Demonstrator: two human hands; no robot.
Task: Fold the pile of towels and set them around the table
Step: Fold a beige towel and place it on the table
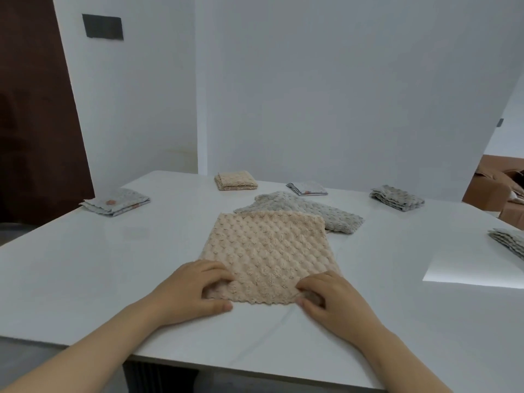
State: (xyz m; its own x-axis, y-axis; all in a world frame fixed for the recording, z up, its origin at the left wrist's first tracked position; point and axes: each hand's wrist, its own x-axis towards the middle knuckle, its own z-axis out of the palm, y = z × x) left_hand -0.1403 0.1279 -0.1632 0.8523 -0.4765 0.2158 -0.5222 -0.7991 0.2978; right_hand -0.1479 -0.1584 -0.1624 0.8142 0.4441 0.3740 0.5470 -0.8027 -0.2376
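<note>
A beige bobbled towel (269, 245) lies spread flat on the white table (85, 265) in front of me. My left hand (190, 290) pinches its near left corner, thumb under the edge. My right hand (331, 299) pinches the near right corner. Behind the beige towel a grey towel (320, 211) lies unfolded, partly covered by it. Folded towels sit around the table: a grey patterned one (116, 202) at the left, a beige one (235, 180) at the back, a small patterned one (307, 188) behind the grey towel, and grey ones at the back right (397, 197) and right edge (510, 241).
White walls stand right behind the table's far side. A dark brown door (34, 109) is at the left and a brown sofa (493, 188) at the far right. The table's near edge runs just under my forearms. A bright patch of light (467, 268) lies on the right.
</note>
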